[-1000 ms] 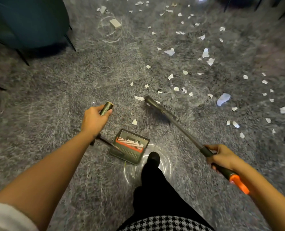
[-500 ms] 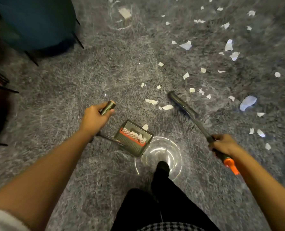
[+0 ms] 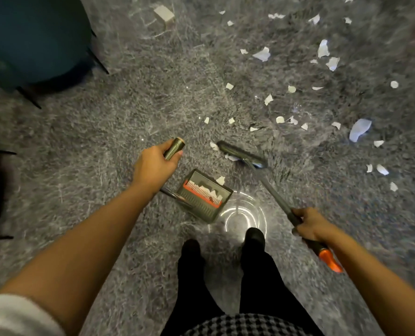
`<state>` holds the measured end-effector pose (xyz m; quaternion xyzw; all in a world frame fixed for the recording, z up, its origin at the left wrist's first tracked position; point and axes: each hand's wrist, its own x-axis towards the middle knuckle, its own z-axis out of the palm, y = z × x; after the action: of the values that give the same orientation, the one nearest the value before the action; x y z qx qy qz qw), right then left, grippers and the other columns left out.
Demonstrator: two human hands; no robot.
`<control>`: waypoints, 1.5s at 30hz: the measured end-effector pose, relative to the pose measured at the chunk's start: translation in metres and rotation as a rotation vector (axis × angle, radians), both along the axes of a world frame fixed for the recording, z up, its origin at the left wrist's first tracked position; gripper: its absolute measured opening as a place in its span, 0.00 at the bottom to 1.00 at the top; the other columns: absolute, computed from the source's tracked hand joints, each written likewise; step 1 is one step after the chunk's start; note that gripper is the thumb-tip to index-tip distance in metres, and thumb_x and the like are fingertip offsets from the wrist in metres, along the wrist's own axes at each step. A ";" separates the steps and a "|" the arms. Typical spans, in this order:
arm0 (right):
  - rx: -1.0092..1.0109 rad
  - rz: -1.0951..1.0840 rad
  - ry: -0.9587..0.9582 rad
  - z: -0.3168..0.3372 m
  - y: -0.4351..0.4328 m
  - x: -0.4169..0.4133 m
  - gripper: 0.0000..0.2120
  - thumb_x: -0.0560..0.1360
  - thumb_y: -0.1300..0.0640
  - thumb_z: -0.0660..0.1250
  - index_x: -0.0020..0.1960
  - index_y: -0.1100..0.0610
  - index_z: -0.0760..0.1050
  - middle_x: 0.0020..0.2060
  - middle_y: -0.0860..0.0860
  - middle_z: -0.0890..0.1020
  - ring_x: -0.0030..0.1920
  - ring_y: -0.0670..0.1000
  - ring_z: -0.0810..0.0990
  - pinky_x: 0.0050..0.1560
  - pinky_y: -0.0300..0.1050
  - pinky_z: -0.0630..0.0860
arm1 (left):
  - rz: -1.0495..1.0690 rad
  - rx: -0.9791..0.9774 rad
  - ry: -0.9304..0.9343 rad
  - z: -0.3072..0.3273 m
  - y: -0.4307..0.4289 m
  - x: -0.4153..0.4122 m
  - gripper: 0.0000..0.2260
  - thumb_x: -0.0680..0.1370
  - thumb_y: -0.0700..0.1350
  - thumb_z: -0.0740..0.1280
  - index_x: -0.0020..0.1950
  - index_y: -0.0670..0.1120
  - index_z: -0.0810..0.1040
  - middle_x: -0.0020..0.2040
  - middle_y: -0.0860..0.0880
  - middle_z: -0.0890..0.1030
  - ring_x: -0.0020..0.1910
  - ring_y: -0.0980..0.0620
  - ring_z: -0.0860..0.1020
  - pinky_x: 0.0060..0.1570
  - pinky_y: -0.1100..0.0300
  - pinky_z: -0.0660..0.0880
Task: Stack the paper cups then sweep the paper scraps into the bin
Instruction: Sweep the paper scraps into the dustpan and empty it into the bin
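You're mid-sweep here. Your left hand [image 3: 153, 167] is wrapped around the dustpan [image 3: 206, 207] handle, and your right hand [image 3: 313, 224] is curled around the broom [image 3: 275, 194] shaft, brush head just beyond the dustpan's mouth. A few scraps [image 3: 220, 180] sit in the dustpan, but most are scattered over the floor [image 3: 153, 105] beyond and right of it. No cups or bin in view, so can't judge those.

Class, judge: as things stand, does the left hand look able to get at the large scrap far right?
Probably not: the left hand grips the dustpan handle, and the large scrap lies beyond the broom, on the side of the right hand.
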<state>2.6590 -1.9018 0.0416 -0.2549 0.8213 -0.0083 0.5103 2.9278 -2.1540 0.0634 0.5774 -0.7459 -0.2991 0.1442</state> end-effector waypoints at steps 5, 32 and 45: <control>0.042 0.039 -0.036 0.016 0.029 0.070 0.23 0.70 0.70 0.64 0.65 0.60 0.71 0.29 0.53 0.73 0.19 0.46 0.72 0.17 0.35 0.68 | -0.059 -0.029 0.012 0.004 -0.022 0.011 0.18 0.75 0.54 0.69 0.62 0.49 0.79 0.49 0.43 0.83 0.47 0.42 0.80 0.42 0.59 0.71; -0.109 -0.225 -0.099 0.072 0.022 0.136 0.32 0.69 0.74 0.64 0.70 0.55 0.67 0.25 0.55 0.76 0.17 0.47 0.71 0.20 0.38 0.70 | -0.171 0.028 0.116 0.024 -0.056 0.057 0.17 0.76 0.51 0.69 0.62 0.47 0.79 0.48 0.42 0.83 0.45 0.43 0.80 0.46 0.52 0.76; -0.194 -0.377 -0.013 0.040 -0.112 0.058 0.28 0.69 0.73 0.64 0.67 0.59 0.70 0.25 0.55 0.74 0.16 0.47 0.71 0.17 0.35 0.67 | -0.184 -0.062 0.068 0.030 -0.170 0.019 0.18 0.75 0.52 0.69 0.63 0.47 0.78 0.50 0.42 0.83 0.45 0.44 0.80 0.40 0.58 0.72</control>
<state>2.7170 -2.0137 0.0818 -0.1446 0.8465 -0.1840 0.4782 2.9466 -2.3240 0.0929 0.4910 -0.7995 -0.3073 0.1593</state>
